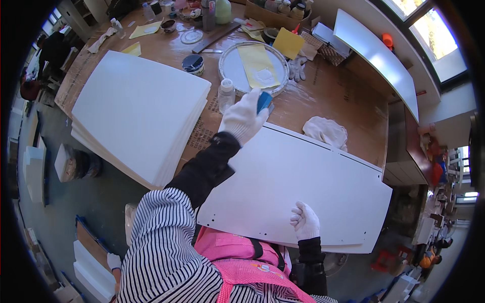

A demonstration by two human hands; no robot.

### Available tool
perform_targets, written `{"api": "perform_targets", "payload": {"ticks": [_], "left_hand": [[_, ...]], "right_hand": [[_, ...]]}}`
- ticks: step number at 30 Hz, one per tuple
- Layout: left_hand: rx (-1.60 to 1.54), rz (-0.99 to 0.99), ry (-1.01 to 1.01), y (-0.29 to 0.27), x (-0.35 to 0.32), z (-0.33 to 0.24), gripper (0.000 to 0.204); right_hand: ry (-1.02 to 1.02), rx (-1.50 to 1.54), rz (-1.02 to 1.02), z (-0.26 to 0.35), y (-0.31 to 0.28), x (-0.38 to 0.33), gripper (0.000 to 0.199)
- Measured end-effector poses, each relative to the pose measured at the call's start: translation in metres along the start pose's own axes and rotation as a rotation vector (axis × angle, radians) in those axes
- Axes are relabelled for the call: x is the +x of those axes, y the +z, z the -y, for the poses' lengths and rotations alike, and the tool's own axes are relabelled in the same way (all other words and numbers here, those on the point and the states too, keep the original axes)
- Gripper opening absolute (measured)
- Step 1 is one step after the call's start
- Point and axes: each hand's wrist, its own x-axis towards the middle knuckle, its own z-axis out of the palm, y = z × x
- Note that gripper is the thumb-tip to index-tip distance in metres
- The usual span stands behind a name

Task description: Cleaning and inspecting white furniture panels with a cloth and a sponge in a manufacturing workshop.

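Observation:
Both my hands wear white gloves. My left hand [242,118] reaches over the far edge of a white panel [293,177] and is closed round a small blue tool [263,102]; its exact kind is not clear. Beside that hand, on its left, stands a clear plastic bottle [226,96] with a white cap. My right hand [305,220] is over the panel's near edge with its fingers curled in and nothing visible in them. The panel lies flat before me, with small dark holes along its edges. A crumpled white cloth [326,132] lies against its far edge.
A stack of white panels [141,111] stands at left. Beyond lie a round white lid [252,68] with yellow sandpaper [258,64], a dark-lidded jar [193,64] and grey gloves [297,68]. A curved white panel [376,55] leans at right. Another person's gloved hand [113,261] shows lower left.

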Motion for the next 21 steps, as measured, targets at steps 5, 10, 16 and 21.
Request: {"api": "perform_targets", "payload": {"ticks": [5,10,16,21], "left_hand": [[0.362,0.231,-0.253,0.088,0.091,0.036,0.039],[0.481,0.220,-0.326,0.119,0.115,0.080,0.043],[0.339,0.291,-0.127,0.056,0.064,-0.014,0.050],[-1.274,1.356,0.604,-0.110,-0.032,-0.161,0.029]], "right_hand": [[0.124,0.054,0.008,-0.014,0.018,-0.007,0.031],[0.115,0.094,-0.026,-0.021,-0.010,-0.014,0.035],[0.000,0.130,-0.111,0.004,-0.030,-0.021,0.031],[-0.430,-0.161,0.006,0.078,-0.017,-0.063,0.025]]}}
